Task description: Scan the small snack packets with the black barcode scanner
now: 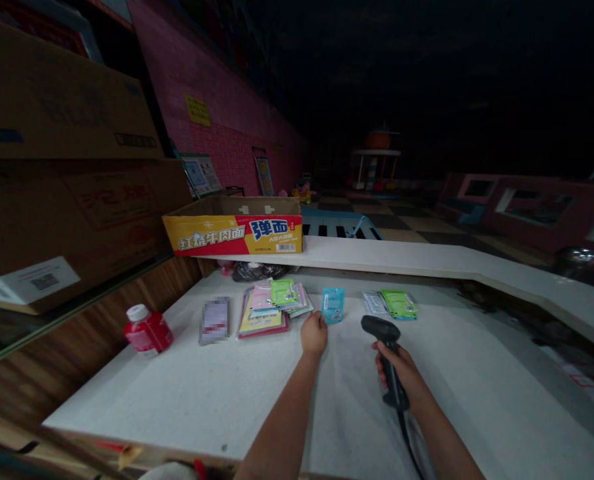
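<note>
Scanner fills our right hand, that grip wrapped round its handle, nearer to us than the blue packet and to its right. With our left hand we pinch the blue packet at its lower left edge, over the white desk. Just left of the blue packet we have a pile of packets; farther left, a blurred flat object, then a red bottle. Right of the blue packet lie a silver packet and a green packet. Beyond it, leftward, stands an open carton.
</note>
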